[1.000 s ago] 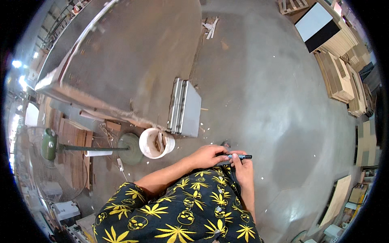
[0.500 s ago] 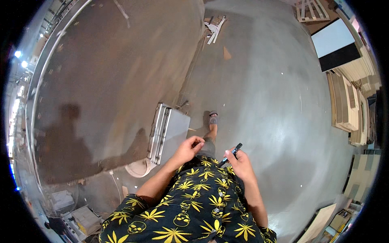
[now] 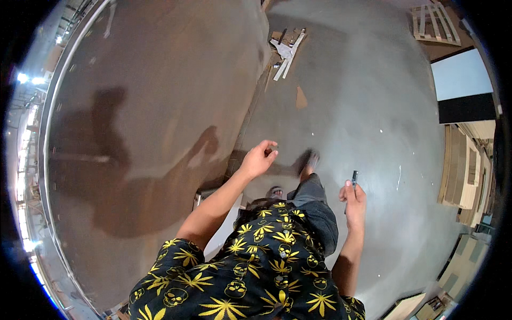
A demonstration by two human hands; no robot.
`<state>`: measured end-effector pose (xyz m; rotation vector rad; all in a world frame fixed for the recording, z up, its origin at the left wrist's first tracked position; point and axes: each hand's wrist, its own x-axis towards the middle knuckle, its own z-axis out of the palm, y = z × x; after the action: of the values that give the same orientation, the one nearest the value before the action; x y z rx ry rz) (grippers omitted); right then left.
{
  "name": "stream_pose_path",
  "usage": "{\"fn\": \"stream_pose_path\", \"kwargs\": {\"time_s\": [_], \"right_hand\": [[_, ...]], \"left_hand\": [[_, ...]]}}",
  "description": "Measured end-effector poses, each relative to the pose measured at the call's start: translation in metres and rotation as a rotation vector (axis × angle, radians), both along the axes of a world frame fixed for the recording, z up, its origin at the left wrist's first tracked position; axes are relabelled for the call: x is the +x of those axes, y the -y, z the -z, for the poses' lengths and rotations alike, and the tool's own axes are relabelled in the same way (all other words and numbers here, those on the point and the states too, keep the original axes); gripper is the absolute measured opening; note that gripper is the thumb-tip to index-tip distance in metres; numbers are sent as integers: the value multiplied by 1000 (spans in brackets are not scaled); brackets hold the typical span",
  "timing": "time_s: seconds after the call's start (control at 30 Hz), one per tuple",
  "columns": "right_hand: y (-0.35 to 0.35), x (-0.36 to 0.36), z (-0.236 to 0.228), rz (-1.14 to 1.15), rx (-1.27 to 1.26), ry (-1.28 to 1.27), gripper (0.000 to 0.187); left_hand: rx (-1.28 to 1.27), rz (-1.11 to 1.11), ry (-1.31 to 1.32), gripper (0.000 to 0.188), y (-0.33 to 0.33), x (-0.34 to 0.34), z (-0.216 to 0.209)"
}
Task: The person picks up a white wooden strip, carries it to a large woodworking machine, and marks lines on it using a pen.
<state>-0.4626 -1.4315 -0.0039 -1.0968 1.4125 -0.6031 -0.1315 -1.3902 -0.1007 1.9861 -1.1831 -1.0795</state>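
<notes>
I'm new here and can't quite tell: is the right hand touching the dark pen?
Touching. The head view shows the right hand gripping the dark pen, one end jutting out of the grasp.

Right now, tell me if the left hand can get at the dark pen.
Probably yes: the left hand looks empty and nothing stands between it and the dark pen, whose upper end pokes out of the right hand.

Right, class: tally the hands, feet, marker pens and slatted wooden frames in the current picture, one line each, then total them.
Hands: 2 (left hand, right hand)
Feet: 2 (left foot, right foot)
Marker pen: 1
Slatted wooden frame: 1
Total: 6
</notes>
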Motion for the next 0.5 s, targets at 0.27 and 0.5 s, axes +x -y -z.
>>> {"fn": "stream_pose_path", "kwargs": {"time_s": [0.27, 0.5], "right_hand": [[228, 27, 83, -69, 111, -231, 36], [367, 111, 117, -106, 393, -68, 26]], "left_hand": [[129, -196, 25, 25, 154, 77, 161], [596, -226, 123, 36, 281, 154, 288]]}}
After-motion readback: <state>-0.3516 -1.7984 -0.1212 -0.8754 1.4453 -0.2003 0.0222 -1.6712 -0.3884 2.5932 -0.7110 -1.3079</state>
